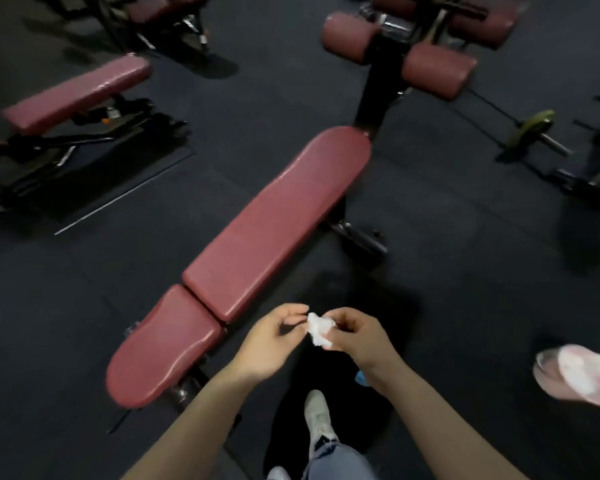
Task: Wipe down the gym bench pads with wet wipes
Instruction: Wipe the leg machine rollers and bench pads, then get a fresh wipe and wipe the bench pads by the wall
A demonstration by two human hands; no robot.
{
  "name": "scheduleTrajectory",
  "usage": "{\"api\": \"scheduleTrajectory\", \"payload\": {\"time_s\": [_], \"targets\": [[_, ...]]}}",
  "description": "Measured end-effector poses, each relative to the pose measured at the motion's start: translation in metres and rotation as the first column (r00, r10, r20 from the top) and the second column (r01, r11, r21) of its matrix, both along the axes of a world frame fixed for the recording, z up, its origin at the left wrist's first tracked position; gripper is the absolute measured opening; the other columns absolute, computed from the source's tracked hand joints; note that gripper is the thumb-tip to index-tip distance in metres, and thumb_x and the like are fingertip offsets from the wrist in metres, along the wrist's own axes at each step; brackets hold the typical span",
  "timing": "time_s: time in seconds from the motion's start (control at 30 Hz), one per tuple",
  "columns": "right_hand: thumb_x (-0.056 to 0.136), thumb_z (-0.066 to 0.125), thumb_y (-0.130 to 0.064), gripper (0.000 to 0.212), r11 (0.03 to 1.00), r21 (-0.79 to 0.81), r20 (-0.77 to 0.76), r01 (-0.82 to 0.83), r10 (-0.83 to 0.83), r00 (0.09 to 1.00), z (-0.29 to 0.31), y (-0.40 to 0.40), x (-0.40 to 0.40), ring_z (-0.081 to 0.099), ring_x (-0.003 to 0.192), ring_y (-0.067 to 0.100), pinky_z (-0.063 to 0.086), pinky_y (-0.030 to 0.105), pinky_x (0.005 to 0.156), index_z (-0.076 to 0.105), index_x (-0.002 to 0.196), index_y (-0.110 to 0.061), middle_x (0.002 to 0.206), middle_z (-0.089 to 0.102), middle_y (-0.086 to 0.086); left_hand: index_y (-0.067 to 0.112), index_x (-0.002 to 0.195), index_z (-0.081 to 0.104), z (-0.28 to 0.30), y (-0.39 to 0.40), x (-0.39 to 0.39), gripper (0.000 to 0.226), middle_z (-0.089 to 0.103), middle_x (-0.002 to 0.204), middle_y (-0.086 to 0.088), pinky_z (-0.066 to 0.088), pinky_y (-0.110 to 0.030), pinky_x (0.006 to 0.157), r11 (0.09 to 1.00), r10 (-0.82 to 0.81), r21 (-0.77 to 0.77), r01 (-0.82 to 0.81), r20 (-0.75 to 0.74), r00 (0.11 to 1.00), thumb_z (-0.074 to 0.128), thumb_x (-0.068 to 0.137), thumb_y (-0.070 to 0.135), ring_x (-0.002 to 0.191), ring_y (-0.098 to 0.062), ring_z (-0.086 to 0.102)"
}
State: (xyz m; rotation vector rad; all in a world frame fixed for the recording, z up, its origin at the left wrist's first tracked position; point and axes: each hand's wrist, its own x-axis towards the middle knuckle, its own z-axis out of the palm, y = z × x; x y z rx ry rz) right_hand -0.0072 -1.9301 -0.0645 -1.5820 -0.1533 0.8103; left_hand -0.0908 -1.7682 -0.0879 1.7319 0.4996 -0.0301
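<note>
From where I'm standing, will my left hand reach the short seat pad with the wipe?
Probably yes. The left hand hovers just beside the short seat pad, nothing lies between, and both hands pinch the wipe.

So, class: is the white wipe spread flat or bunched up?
Bunched up: the wipe is a crumpled wad pinched between the left hand and right hand.
</note>
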Motion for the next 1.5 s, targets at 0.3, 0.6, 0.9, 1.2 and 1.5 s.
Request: {"api": "scheduleTrajectory", "payload": {"time_s": [0.3, 0.6, 0.9, 1.2, 1.5], "targets": [[0.085, 0.074, -0.013, 0.038, 0.948, -0.06, 0.003, 0.312, -0.313, 0.95, 0.01, -0.119, -0.035, 0.071, 0.091, 0.016, 0.058, 0.028, 0.078, 0.061, 0.12, -0.02, 0.11, 0.068, 0.0, 0.044, 0.098, 0.073, 0.014, -0.103, 0.03, 0.016, 0.075, 0.101, 0.013, 0.053, -0.019, 0.08, 0.924, -0.377, -0.076, 0.375, -0.008, 0.926, 0.067, 0.091, 0.031, 0.096, -0.004, 0.07], [0.086, 0.07, -0.003, 0.013, 0.839, -0.093, -0.005, 0.536, -0.539, 0.842, 0.005, -0.276, -0.055, 0.064, 0.063, 0.014, 0.051, 0.025, 0.062, 0.065, 0.095, 0.005, 0.072, 0.069, 0.014, 0.032, 0.095, 0.074, 0.019, -0.264, 0.068, 0.02, 0.073, 0.094, 0.017, 0.047, -0.009, 0.075, 0.721, -0.692, 0.012, 0.693, -0.042, 0.721, 0.062, 0.095, 0.016, 0.089, 0.003, 0.067], [0.082, 0.076, -0.013, 0.011, 0.636, -0.262, 0.184, 0.726, -0.705, 0.685, -0.012, -0.502, -0.048, 0.066, 0.065, 0.014, 0.056, 0.025, 0.065, 0.067, 0.076, -0.01, 0.069, 0.071, 0.003, 0.03, 0.122, 0.063, -0.001, -0.443, 0.13, 0.027, 0.063, 0.116, 0.017, 0.043, -0.02, 0.097, 0.41, -0.83, 0.553, 0.725, -0.105, 0.548, 0.057, 0.096, 0.026, 0.111, -0.001, 0.055], [0.084, 0.064, -0.027, 0.009, 0.439, -0.514, 0.304, 0.737, -0.71, 0.635, -0.03, -0.668, -0.003, 0.067, 0.074, 0.012, 0.053, 0.03, 0.067, 0.062, 0.077, -0.023, 0.073, 0.071, -0.005, 0.024, 0.141, 0.053, -0.035, -0.548, 0.213, 0.044, 0.049, 0.147, 0.005, 0.034, -0.033, 0.113, 0.108, -0.817, 0.79, 0.604, -0.276, 0.507, 0.053, 0.097, 0.031, 0.138, -0.014, 0.04], [0.082, 0.068, -0.025, 0.004, 0.379, -0.584, 0.244, 0.718, -0.762, 0.6, -0.071, -0.768, 0.121, 0.064, 0.073, 0.006, 0.046, 0.019, 0.059, 0.066, 0.08, -0.027, 0.078, 0.068, -0.01, 0.024, 0.143, 0.05, -0.066, -0.643, 0.355, 0.045, 0.046, 0.15, 0.003, 0.03, -0.035, 0.114, 0.045, -0.815, 0.781, 0.622, -0.332, 0.475, 0.049, 0.099, 0.033, 0.141, -0.016, 0.037]]}}
